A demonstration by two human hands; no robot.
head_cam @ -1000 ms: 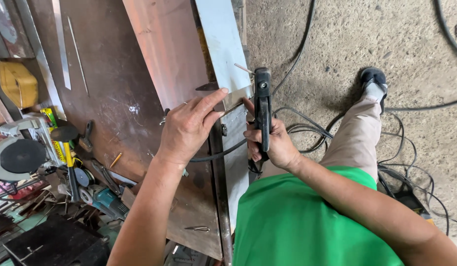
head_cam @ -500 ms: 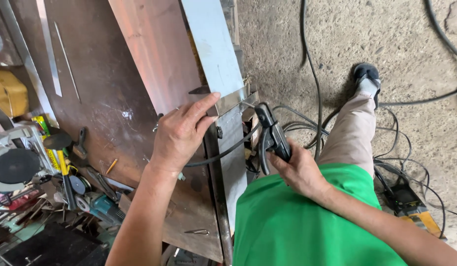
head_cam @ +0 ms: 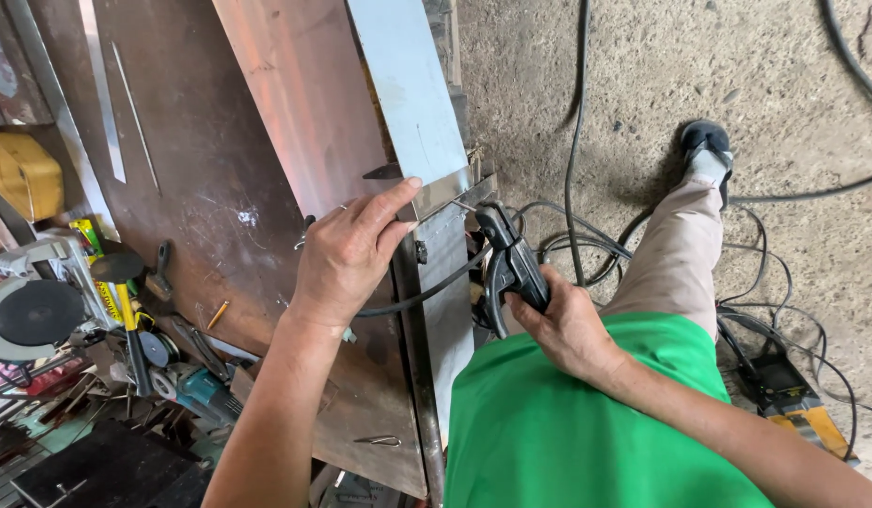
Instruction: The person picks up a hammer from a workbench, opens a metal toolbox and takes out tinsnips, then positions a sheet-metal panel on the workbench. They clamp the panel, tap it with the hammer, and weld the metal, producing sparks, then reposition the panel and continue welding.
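Around the rusty brown steel workbench point(head_cam: 220, 198), the count runs so. Two bare hands: one left hand point(head_cam: 347, 254) and one right hand point(head_cam: 568, 325). One black welding electrode holder point(head_cam: 511, 263) at the bench's right edge. One long grey steel sheet point(head_cam: 408, 89) lying on it. One round-bladed chop saw point(head_cam: 31, 310) and one teal angle grinder point(head_cam: 196, 390) at its left. One yellow bag point(head_cam: 22, 174) beyond the left edge. One dark shoe point(head_cam: 707, 141) well to the right.
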